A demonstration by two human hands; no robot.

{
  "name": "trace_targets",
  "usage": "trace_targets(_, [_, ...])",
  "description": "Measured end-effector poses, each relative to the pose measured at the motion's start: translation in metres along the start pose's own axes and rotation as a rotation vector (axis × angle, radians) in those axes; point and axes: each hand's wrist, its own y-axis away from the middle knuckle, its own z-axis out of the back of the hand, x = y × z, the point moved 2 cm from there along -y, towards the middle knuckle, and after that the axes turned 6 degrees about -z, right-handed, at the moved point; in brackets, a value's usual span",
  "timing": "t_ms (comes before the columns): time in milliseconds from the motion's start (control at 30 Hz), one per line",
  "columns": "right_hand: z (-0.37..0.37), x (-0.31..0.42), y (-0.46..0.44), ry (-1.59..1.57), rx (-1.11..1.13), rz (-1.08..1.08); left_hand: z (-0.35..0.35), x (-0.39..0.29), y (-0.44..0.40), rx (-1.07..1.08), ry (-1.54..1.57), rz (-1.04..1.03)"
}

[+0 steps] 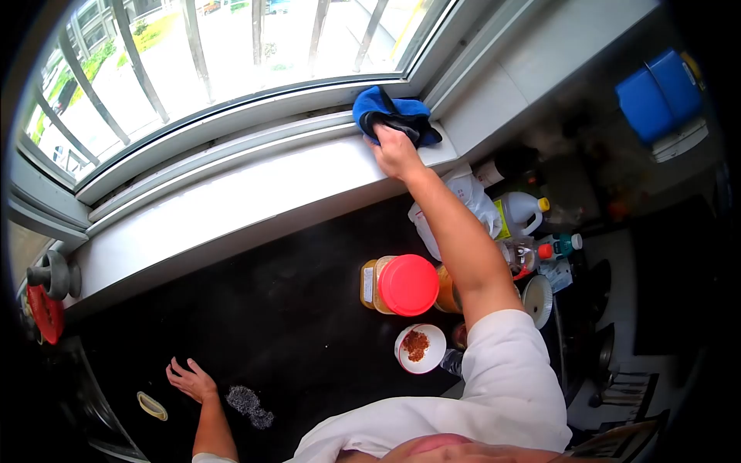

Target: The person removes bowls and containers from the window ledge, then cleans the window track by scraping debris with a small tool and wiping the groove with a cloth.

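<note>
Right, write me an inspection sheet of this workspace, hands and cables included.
Surface: dark counter below a white windowsill.
Things in use: blue-and-black cloth near the windowsill's right end.
Clutter: red-lidded jar, white bowl holding reddish flakes, grey scourer, plastic jug.
Hands: right hand grips the cloth; left hand, fingers spread, appears empty; contact with the counter unclear.
Cables: nothing seen.
Surroundings: barred window ahead; blue object at right.

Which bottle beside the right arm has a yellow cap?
The translucent plastic bottle with a side handle; its neighbours are a clear red-capped bottle and a teal-capped bottle.
</note>
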Motion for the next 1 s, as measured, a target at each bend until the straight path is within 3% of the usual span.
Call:
trace_targets(33, [0.011,-0.005,-0.002,0.072,0.056,-0.014,-0.003,0.003,0.000,0.001,-0.002,-0.008])
trace_targets(100, [0.031,-0.027,-0.010,0.334,0.097,-0.431,-0.005,0.005,0.000,-0.007,0.001,-0.014])
trace_targets(167, [0.024,-0.073,-0.006,0.656,-0.036,-0.112,-0.006,0.008,-0.002,-0.009,0.005,-0.035])
trace_targets(300, [0.037,-0.048,-0.023,0.824,0.076,-0.050,0.004,0.001,0.000,0.009,0.027,-0.024])
trace_targets(367, [0.038,-0.039,-0.031,0.827,0.173,-0.148,0.003,0.002,0.001,0.016,0.044,-0.014])
trace_targets(500, [0.027,-0.040,-0.041,0.706,0.068,-0.188,0.006,-0.002,0.000,0.044,0.042,-0.002])
trace_targets(633, [0.006,0.004,-0.040,0.453,-0.007,-0.014,0.006,-0.004,0.000,0.039,0.039,0.000])
trace_targets(700, [-0.022,0.062,-0.039,0.316,0.052,0.070,0.008,-0.005,-0.001,0.031,0.044,-0.017])
trace_targets(733, [-0.051,0.112,-0.038,0.214,0.069,0.293,0.009,-0.006,-0.008,0.020,0.038,-0.035])
trace_targets(767, [-0.059,0.131,-0.037,0.191,0.090,0.300,0.007,-0.002,-0.001,0.017,0.031,-0.028])
trace_targets(933, [-0.027,0.101,-0.044,0.462,0.145,0.187,0.006,-0.003,-0.001,0.028,0.035,-0.011])
trace_targets(1000, [0.000,0.050,-0.044,0.636,0.149,-0.049,0.005,-0.001,-0.004,0.028,0.043,-0.027])
